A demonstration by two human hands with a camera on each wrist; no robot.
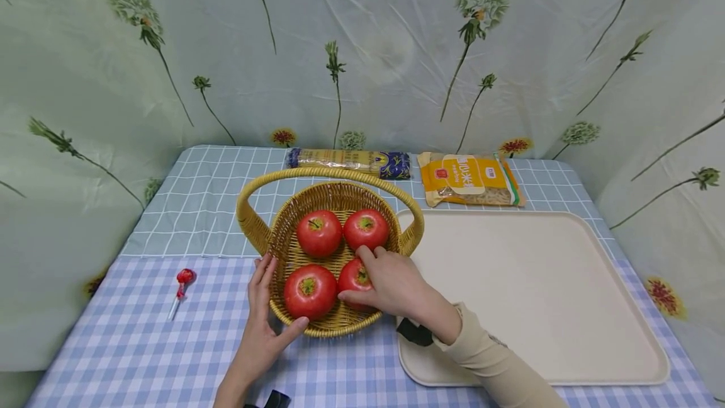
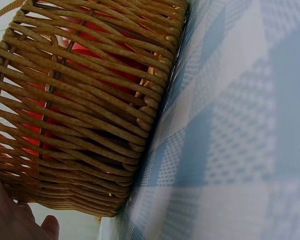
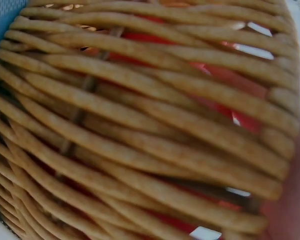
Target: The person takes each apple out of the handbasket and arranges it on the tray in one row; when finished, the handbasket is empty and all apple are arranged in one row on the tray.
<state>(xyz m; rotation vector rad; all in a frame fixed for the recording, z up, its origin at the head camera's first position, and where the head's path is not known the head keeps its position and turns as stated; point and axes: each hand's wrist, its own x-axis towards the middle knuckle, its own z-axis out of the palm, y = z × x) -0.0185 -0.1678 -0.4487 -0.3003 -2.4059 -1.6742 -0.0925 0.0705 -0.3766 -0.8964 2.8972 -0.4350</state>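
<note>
A yellow woven basket (image 1: 334, 332) with a tall handle holds several red apples (image 1: 320, 233). My right hand (image 1: 391, 282) reaches in over the right rim and grips the front-right apple (image 1: 354, 274), thumb at its left side and fingers over its far side. Against the basket's left and front rim rests my left hand (image 1: 262, 320), its fingers fairly straight and its thumb apart. Both wrist views show the basket's woven wall (image 2: 85, 100) up close, with red apple showing through the gaps; the right wrist view catches only a blurred edge of the hand (image 3: 292, 200).
To the right lies a large beige tray (image 1: 532, 294), its left edge beside the basket. Behind are a long noodle packet (image 1: 351, 162) and an orange food bag (image 1: 470, 180). A red lollipop (image 1: 184, 277) lies on the checked cloth (image 1: 130, 332) at left.
</note>
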